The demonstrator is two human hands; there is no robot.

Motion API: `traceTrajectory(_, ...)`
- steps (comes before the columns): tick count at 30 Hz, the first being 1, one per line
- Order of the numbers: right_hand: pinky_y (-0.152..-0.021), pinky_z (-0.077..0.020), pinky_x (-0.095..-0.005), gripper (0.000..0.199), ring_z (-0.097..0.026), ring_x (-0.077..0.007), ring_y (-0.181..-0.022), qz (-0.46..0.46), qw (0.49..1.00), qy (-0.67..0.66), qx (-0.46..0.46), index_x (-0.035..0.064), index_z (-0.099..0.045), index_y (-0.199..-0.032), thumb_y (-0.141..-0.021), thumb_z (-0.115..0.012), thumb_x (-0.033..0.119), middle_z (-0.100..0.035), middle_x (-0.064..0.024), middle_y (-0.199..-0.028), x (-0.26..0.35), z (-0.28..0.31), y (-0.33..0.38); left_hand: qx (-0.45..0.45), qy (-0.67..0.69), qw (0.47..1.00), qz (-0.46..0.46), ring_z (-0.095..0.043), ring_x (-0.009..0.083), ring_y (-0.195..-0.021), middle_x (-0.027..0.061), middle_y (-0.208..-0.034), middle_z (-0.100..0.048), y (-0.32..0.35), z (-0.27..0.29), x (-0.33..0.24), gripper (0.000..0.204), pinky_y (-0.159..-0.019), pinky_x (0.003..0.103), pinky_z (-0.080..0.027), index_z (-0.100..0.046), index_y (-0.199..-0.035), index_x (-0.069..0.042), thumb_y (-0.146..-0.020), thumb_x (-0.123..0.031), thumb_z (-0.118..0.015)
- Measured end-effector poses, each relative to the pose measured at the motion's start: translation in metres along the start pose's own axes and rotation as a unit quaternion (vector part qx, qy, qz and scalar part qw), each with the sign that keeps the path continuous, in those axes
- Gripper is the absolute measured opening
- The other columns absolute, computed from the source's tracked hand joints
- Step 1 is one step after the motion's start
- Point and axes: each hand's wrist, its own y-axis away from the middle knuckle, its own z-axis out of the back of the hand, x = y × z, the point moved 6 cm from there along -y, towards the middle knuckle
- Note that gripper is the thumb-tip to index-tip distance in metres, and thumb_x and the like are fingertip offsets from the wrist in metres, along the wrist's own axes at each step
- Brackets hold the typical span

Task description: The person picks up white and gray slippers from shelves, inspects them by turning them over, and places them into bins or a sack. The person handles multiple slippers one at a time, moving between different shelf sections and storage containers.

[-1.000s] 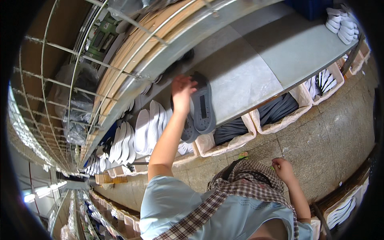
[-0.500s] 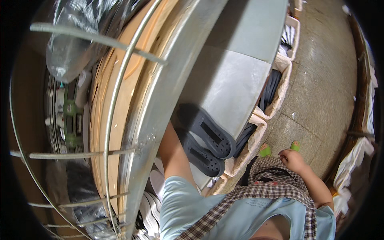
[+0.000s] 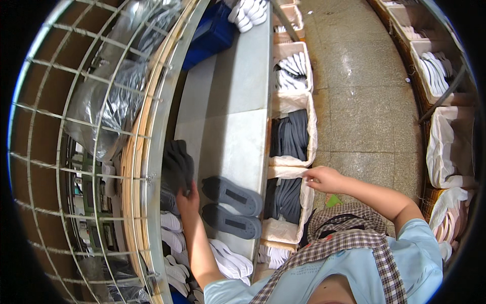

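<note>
On the left, my left hand (image 3: 188, 198) is closed around a stack of dark grey shoe soles (image 3: 178, 161), close to the metal shelf edge. A pair of dark grey soles (image 3: 234, 196) with small holes lies on the grey metal shelf, just right of that forearm. My right hand (image 3: 325, 179) is empty, its fingers loosely bent and apart, over the rim of a lined basket (image 3: 284, 232). Dark grey strips (image 3: 283, 198), perhaps soles on edge, fill that basket.
Wire mesh (image 3: 104, 109) and stacked boards stand at far left. White soles (image 3: 230, 259) lie on the grey shelf (image 3: 230, 137), and a blue crate (image 3: 208, 34) is at its far end. Lined baskets of soles flank the tiled floor (image 3: 364, 116).
My view has turned. My left hand, hidden before behind the shelf edge, now shows with dark soles. My right hand has moved from in front of my apron to the basket rim.
</note>
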Motion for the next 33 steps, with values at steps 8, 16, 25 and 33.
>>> traceTrajectory(8, -0.089, -0.0415, -0.0353, 0.067, -0.048, -0.0228, -0.116, -0.175, 0.743, -0.646, -0.024, 0.0154, -0.018, -0.143, -0.091, -0.047, 0.047, -0.04, -0.0145, -0.136, 0.032, 0.027, 0.035, 0.084, -0.126, 0.966, 0.212, -0.057, 0.0321, -0.099, 0.0168, -0.113, -0.054, 0.264, -0.004, 0.192, 0.039, -0.08, 0.045, -0.054, -0.047, -0.116, -0.002, -0.081, -0.009, -0.063)
traceTrajectory(16, -0.098, -0.0428, -0.0398, 0.074, -0.046, -0.0243, -0.118, -0.007, 0.631, -0.769, -0.108, 0.0125, -0.013, -0.141, -0.083, -0.06, 0.013, -0.038, -0.0115, -0.132, 0.055, 0.075, 0.131, 0.282, -0.386, 0.862, 0.171, -0.045, 0.0205, -0.118, 0.0076, -0.126, -0.046, 0.371, -0.005, 0.305, 0.076, -0.098, 0.034, -0.039, -0.029, -0.136, -0.008, -0.074, -0.004, -0.072)
traceTrajectory(25, -0.103, -0.0336, -0.0371, 0.084, -0.034, -0.0235, -0.126, -0.038, 0.733, -0.669, -0.113, 0.0096, -0.007, -0.144, -0.081, -0.063, 0.006, -0.029, -0.0122, -0.14, 0.089, 0.073, 0.16, 0.472, -0.398, 0.783, 0.081, -0.035, 0.0237, -0.127, 0.0112, -0.14, -0.033, 0.343, -0.062, 0.302, 0.088, -0.104, 0.036, -0.031, -0.015, -0.143, -0.008, -0.079, -0.033, -0.07)
traceTrajectory(33, -0.108, -0.0235, -0.0375, 0.099, -0.026, -0.0254, -0.132, -0.039, 0.829, -0.537, -0.153, 0.0021, -0.004, -0.143, -0.073, -0.074, 0.011, -0.022, -0.0157, -0.143, 0.122, 0.051, 0.164, 0.415, -0.28, 0.856, 0.129, -0.047, 0.0267, -0.117, 0.0123, -0.134, -0.041, 0.315, -0.02, 0.317, 0.073, -0.094, 0.041, -0.044, -0.026, -0.138, -0.009, -0.083, -0.039, -0.063)
